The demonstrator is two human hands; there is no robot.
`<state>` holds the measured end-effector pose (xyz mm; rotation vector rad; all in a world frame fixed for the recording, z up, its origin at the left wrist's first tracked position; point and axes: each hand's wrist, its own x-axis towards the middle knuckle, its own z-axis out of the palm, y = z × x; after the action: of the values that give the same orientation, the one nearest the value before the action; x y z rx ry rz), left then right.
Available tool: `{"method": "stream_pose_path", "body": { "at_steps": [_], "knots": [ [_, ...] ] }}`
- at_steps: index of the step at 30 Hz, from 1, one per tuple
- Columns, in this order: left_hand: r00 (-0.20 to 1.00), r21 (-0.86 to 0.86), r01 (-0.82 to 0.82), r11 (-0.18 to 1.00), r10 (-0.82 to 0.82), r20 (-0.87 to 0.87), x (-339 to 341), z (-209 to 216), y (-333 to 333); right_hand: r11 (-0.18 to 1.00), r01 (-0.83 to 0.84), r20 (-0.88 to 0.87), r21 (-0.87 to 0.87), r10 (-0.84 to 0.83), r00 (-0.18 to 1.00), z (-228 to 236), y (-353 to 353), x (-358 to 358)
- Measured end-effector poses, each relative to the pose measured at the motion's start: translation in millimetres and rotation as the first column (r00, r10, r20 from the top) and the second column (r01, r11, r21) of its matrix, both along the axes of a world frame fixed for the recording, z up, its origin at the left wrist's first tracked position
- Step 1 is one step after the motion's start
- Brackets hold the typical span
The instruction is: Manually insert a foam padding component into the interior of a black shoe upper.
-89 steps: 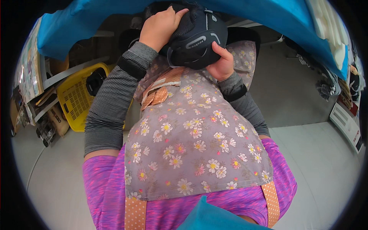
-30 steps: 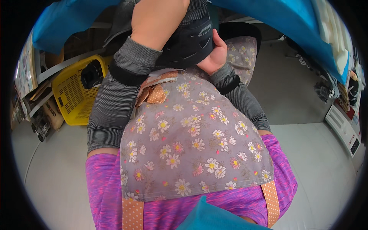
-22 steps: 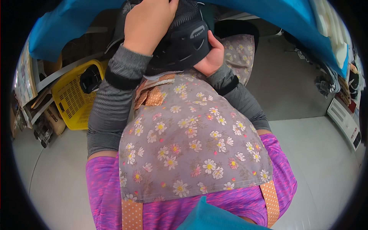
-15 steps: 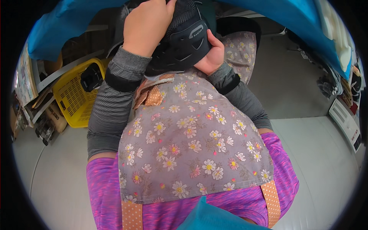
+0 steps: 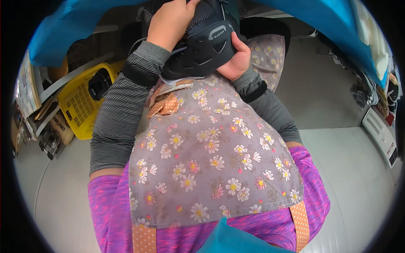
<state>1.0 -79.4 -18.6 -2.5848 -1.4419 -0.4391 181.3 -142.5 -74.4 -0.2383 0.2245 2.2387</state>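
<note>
A black shoe upper (image 5: pixel 200 55) with mesh, stitched cut-outs and a small grey emblem is held up at the top of the view, above my lap. Over its left side reaches my left hand (image 5: pixel 173 25), closed on the upper's edge, with the fingertips partly beyond the picture's top. My right hand (image 5: pixel 237 59) grips the upper from the right, its thumb lying along the outer face and its fingers hidden behind. A pale lining edge shows along the lower left of the piece. Below it, a flowered apron (image 5: pixel 211 147) with an orange dotted bow (image 5: pixel 166 103) covers my front.
To the left stands a yellow plastic basket (image 5: pixel 78 111) with a dark piece (image 5: pixel 100 84) inside. Blue cloth (image 5: pixel 325 29) hangs over the work edge above. At far right are a white panel-like object (image 5: pixel 379 135) and dark bundled items (image 5: pixel 358 97).
The shoe upper has tilted and shifted slightly right, showing more of its lower left edge. Both hands keep their hold, and my left forearm has swung a little outward.
</note>
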Motion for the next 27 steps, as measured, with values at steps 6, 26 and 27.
{"method": "stream_pose_path", "body": {
  "at_steps": [6,26,27],
  "knots": [
    [0.896,-0.200,-0.388,0.900,0.419,0.148,21.2,31.0,-3.2,0.999,-0.020,-0.059,-0.050,0.017,0.998,6.8,-6.2,5.4],
    [0.960,-0.171,-0.238,0.956,0.258,0.106,21.3,46.1,-7.0,0.999,0.015,-0.061,-0.052,-0.019,0.998,7.3,-8.4,11.3],
    [0.866,-0.282,-0.371,0.885,0.439,0.240,28.3,53.0,-8.2,0.999,0.016,-0.154,-0.028,-0.021,0.988,7.8,-10.2,12.6]
  ]
}}
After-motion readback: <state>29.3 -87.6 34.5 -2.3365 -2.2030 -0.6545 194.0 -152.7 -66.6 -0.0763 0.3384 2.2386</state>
